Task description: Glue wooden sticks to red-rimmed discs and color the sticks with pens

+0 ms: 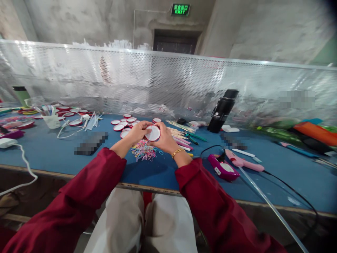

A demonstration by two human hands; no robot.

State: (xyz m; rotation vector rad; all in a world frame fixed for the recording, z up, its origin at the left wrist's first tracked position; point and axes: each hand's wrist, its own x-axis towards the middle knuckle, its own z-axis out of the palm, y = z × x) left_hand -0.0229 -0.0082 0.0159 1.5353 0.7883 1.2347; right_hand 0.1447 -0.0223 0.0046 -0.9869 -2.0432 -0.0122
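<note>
In the head view, the blue tabletop (158,175) ran to a pale near edge (147,188) just beyond your lap, and its blue surface stretched between that edge and the pile of multicoloured small loops (144,151). At the far side, a perforated silver metal panel (163,79) bounded your reach.

Your left hand (139,133) and right hand (165,140) grasped the round white disc with a red rim (152,133) between them, fingers curled at its sides, above the far part of the loops.

More red-rimmed white discs (119,127) lay to the far left; a dark flat slab (91,143) lay nearer on that side. To your right, the purple box (223,168) and pink glue gun (242,161) crowded the room, with a black bottle (223,109) leaning beyond them.

The green lit sign (180,10) read "EXIT" below "安全出口"; the bottle's white mark was too small to read.
</note>
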